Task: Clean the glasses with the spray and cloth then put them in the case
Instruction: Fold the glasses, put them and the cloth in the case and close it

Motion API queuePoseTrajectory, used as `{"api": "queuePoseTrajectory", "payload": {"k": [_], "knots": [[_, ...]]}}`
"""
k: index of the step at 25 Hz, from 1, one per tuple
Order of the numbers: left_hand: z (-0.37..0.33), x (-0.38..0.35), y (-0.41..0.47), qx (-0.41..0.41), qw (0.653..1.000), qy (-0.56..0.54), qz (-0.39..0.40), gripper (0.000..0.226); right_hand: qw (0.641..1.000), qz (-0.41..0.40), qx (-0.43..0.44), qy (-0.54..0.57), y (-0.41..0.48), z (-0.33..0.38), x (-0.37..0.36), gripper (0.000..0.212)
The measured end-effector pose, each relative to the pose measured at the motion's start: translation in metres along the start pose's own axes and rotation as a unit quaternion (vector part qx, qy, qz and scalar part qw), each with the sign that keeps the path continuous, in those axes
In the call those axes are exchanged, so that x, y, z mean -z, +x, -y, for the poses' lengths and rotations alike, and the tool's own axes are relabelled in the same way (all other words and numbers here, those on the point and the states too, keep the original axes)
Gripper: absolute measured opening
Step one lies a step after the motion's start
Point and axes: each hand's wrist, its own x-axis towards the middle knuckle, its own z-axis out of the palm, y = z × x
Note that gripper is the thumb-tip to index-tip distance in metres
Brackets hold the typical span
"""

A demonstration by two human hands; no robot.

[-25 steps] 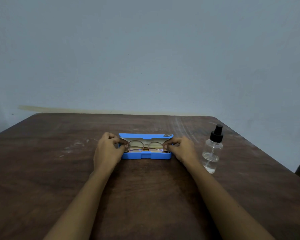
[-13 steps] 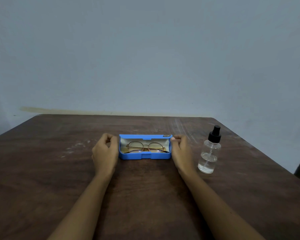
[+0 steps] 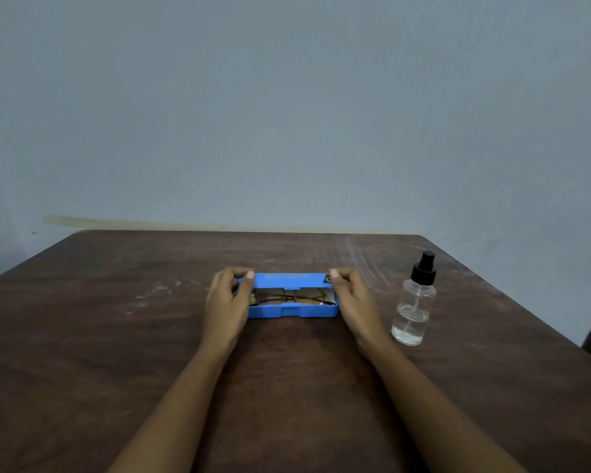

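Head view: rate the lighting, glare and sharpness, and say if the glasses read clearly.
Head view: dim, even light, with a soft shadow in front of the case; glasses murky under the half-lowered lid; bottle shows faint highlights; table has pale streaks but no hard glare.

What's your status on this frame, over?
Left hand and right hand pinch case lid ends, lid half shut. Glasses inside case. Spray bottle stands clear, right side.

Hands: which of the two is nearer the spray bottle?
The right hand: it holds the end of the case next to the spray bottle; the left hand holds the far end, the whole case between it and the bottle.
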Motion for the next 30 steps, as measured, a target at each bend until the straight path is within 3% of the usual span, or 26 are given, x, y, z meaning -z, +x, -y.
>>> {"api": "queuePoseTrajectory", "payload": {"k": [3,11,17,23,30], "knots": [[0.002,0.0,0.0,-0.026,0.999,0.02,0.0,0.01,0.999,-0.008,0.015,-0.028,0.0,-0.002,-0.001,0.029],[0.006,-0.003,0.001,-0.034,0.999,0.036,0.006,0.014,1.0,0.009,0.02,-0.013,0.003,-0.007,0.002,0.02],[0.003,-0.002,0.002,-0.026,0.995,0.074,0.058,0.038,0.996,0.063,0.044,-0.043,0.005,-0.006,0.004,0.03],[0.005,-0.012,-0.003,-0.095,0.966,0.206,0.127,0.039,0.996,0.068,0.043,-0.047,0.004,-0.007,0.003,0.031],[0.022,-0.019,-0.001,-0.073,0.96,0.222,0.155,0.047,0.992,0.05,0.072,-0.093,0.001,-0.008,0.001,0.033]]}}
